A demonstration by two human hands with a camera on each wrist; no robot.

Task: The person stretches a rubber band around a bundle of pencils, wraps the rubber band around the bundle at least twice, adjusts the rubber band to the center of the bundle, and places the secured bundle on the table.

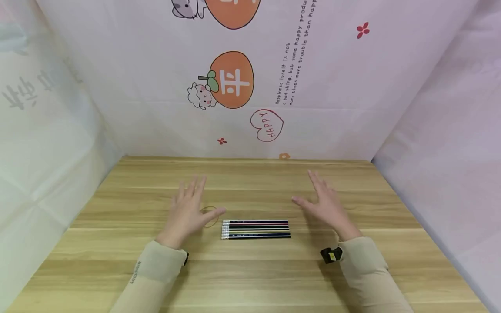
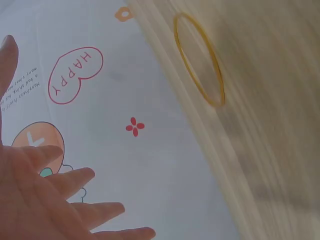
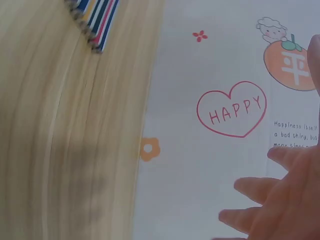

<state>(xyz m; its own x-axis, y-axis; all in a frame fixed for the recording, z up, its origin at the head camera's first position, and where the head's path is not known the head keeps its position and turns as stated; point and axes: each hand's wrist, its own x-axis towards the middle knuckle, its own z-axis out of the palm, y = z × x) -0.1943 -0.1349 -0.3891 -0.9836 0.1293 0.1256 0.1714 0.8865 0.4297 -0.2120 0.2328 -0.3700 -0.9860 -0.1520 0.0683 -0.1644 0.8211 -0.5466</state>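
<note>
Several dark striped pencils [image 1: 256, 230] lie side by side on the wooden table, their eraser ends to the left. My left hand [image 1: 188, 213] hovers to the left of them with fingers spread and nothing held. Beside its thumb, a thin yellow rubber band [image 1: 217, 220] lies flat on the table; it shows as a long loop in the left wrist view. Off to the right of the pencils, my right hand [image 1: 326, 206] is raised over the table, fingers extended and holding nothing. In the right wrist view only the tips of the pencils [image 3: 102, 25] show.
The wood-grain table [image 1: 250, 278] runs back to a white printed cloth [image 1: 332, 87] with fruit, heart and flower drawings. More pale cloth hangs along the left [image 1: 51, 130] and right sides. Both wrists wear dark straps below light sleeves.
</note>
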